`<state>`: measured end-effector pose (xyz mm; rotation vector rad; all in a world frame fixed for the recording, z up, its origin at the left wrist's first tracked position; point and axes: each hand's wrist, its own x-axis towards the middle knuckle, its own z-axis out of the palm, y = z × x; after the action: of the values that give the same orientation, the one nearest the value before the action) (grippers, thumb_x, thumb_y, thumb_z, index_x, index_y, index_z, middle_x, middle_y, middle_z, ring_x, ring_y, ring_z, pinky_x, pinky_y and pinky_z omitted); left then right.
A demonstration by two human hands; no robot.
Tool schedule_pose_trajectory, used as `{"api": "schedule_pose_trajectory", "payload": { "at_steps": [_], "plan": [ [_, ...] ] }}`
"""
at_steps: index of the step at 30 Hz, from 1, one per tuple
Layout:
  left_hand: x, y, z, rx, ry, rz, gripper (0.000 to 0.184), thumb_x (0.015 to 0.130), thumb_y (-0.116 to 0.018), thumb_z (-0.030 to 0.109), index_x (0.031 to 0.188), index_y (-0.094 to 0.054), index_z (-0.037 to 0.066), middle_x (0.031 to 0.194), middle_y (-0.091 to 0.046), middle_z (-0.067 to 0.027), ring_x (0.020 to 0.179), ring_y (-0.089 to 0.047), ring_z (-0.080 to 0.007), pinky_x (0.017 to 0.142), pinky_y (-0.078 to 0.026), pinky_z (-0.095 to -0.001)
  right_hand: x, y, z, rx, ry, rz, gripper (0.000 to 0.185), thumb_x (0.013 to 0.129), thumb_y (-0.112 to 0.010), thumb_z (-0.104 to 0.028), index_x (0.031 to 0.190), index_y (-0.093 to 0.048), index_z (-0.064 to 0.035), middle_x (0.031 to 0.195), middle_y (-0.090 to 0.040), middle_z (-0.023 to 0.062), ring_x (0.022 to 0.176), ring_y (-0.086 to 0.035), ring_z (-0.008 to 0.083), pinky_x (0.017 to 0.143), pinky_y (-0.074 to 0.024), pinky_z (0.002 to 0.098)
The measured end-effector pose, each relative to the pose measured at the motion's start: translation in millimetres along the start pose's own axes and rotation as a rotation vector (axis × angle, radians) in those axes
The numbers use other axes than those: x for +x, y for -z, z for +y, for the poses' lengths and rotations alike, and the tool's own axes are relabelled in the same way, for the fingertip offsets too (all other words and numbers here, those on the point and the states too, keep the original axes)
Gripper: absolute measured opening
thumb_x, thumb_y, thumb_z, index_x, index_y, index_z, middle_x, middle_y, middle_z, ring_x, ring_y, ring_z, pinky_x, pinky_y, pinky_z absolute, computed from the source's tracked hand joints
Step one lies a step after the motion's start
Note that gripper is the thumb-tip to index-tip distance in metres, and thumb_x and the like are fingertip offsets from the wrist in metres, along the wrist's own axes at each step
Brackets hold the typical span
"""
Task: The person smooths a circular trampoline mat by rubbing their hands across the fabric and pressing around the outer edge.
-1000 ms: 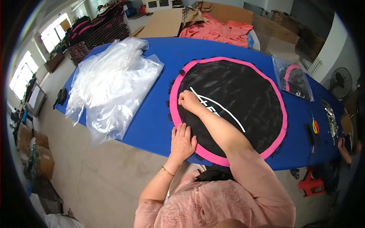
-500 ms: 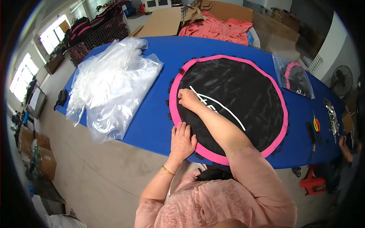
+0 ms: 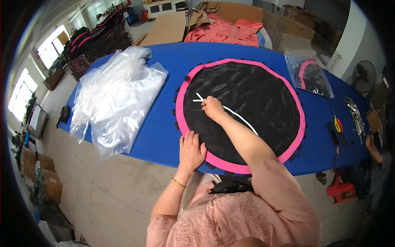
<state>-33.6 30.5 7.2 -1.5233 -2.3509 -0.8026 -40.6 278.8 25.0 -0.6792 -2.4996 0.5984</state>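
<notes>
A round black trampoline mat (image 3: 263,94) with a pink border and small dark tabs around its edge lies flat before me. White printed lines (image 3: 240,117) cross its left half. My right hand (image 3: 213,109) is closed over these lines, fingertips down on the black fabric; whatever it may pinch is hidden. Flat on the lower left of the pink border (image 3: 181,108) rests my left hand (image 3: 191,149), fingers stretched out.
Clear plastic bags (image 3: 117,99) are piled on the blue table (image 3: 173,57) at left. At right are a bagged mat (image 3: 310,78), scissors (image 3: 338,124), a black object (image 3: 332,133) and metal pieces (image 3: 354,117). Another person's hand (image 3: 373,148) is at the far right edge.
My right hand has slid to the right across the mat, exposing the left end of the white lines. My left hand stays on the border. The view has shifted slightly.
</notes>
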Motion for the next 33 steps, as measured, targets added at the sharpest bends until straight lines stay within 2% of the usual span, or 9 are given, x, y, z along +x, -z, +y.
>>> {"api": "schedule_pose_trajectory", "payload": {
  "at_steps": [4,10,13,17,20,24,28,30,33],
  "plan": [
    [-0.3,-1.0,-1.0,0.006,-0.011,-0.004,0.049,0.093,-0.066,0.024,0.133,-0.06,-0.004,0.143,-0.059,-0.026,0.138,-0.051,-0.043,0.119,-0.035,-0.0557,-9.6,-14.3,-20.3,-0.243,0.232,-0.039,0.016,0.086,-0.069,-0.007,0.096,-0.081,-0.0064,0.099,-0.07,0.0183,0.1,-0.068,0.038,0.091,-0.055,0.0474],
    [-0.4,0.1,-0.4,0.0,-0.012,0.001,0.049,0.093,-0.066,0.023,0.133,-0.06,-0.004,0.142,-0.059,-0.0258,0.139,-0.051,-0.0427,0.119,-0.035,-0.0557,-12.6,-81.9,-28.1,-0.022,0.256,-0.052,0.029,0.088,-0.061,-0.004,0.113,-0.076,-0.0024,0.113,-0.072,0.0142,0.109,-0.065,0.0339,0.098,-0.0545,0.0423],
    [0.3,0.3,-0.6,-0.013,0.003,0.001,0.049,0.093,-0.066,0.023,0.133,-0.06,-0.004,0.142,-0.06,-0.0255,0.139,-0.051,-0.0425,0.119,-0.035,-0.0555,-35.6,-50.1,-32.0,-0.077,0.423,-0.082,0.031,0.087,-0.06,-0.004,0.115,-0.071,-0.0001,0.114,-0.071,0.0148,0.111,-0.064,0.0348,0.098,-0.0544,0.0429],
    [-0.5,-1.0,-1.2,-0.003,-0.01,0.012,0.048,0.093,-0.066,0.023,0.133,-0.06,-0.004,0.142,-0.06,-0.0255,0.138,-0.052,-0.0425,0.119,-0.035,-0.0548,-34.0,-3.0,-11.2,-0.149,0.298,-0.126,0.014,0.088,-0.057,-0.004,0.099,-0.066,-0.002,0.106,-0.07,0.0153,0.111,-0.065,0.0352,0.096,-0.0535,0.0429],
    [0.3,1.2,-1.0,-0.002,-0.015,0.009,0.048,0.094,-0.066,0.024,0.133,-0.06,-0.004,0.143,-0.059,-0.0259,0.138,-0.052,-0.0427,0.119,-0.035,-0.0546,-23.1,12.6,5.9,-0.275,0.259,-0.054,0.023,0.093,-0.056,-0.005,0.111,-0.07,-0.0024,0.113,-0.072,0.014,0.112,-0.065,0.0333,0.1,-0.0531,0.043],
    [-1.9,0.0,-1.0,-0.02,-0.018,0.028,0.048,0.094,-0.065,0.024,0.133,-0.06,-0.004,0.143,-0.059,-0.0262,0.138,-0.052,-0.0432,0.119,-0.035,-0.055,-41.5,25.1,3.0,-0.306,0.172,-0.326,0.034,0.094,-0.056,-0.004,0.125,-0.069,-0.0015,0.129,-0.069,0.0141,0.116,-0.064,0.0326,0.105,-0.0514,0.0423],
    [-1.1,-0.2,-1.5,-0.027,-0.007,0.006,0.048,0.094,-0.065,0.024,0.133,-0.059,-0.003,0.143,-0.058,-0.0262,0.138,-0.052,-0.0434,0.119,-0.035,-0.0554,-111.1,42.5,-10.2,-0.128,0.425,-0.294,0.051,0.083,-0.06,0.005,0.133,-0.065,0.001,0.138,-0.064,0.0171,0.124,-0.06,0.0349,0.106,-0.0509,0.0412],
    [0.0,1.8,-0.6,-0.02,-0.011,-0.002,0.048,0.094,-0.065,0.023,0.133,-0.059,-0.003,0.143,-0.059,-0.026,0.138,-0.052,-0.0433,0.119,-0.035,-0.0558,-143.6,40.6,-9.8,-0.029,0.585,-0.158,0.027,0.098,-0.053,-0.009,0.119,-0.069,-0.0024,0.129,-0.066,0.0205,0.126,-0.059,0.0385,0.104,-0.0494,0.0462],
    [-0.1,2.1,-0.5,-0.023,0.0,-0.016,0.049,0.094,-0.064,0.025,0.133,-0.06,-0.004,0.143,-0.059,-0.0261,0.139,-0.051,-0.0425,0.12,-0.034,-0.0563,-162.1,56.4,-10.2,-0.003,0.55,-0.15,0.028,0.097,-0.052,-0.007,0.12,-0.068,-0.0012,0.125,-0.067,0.02,0.119,-0.061,0.0388,0.102,-0.0506,0.0459]
  ]
}}
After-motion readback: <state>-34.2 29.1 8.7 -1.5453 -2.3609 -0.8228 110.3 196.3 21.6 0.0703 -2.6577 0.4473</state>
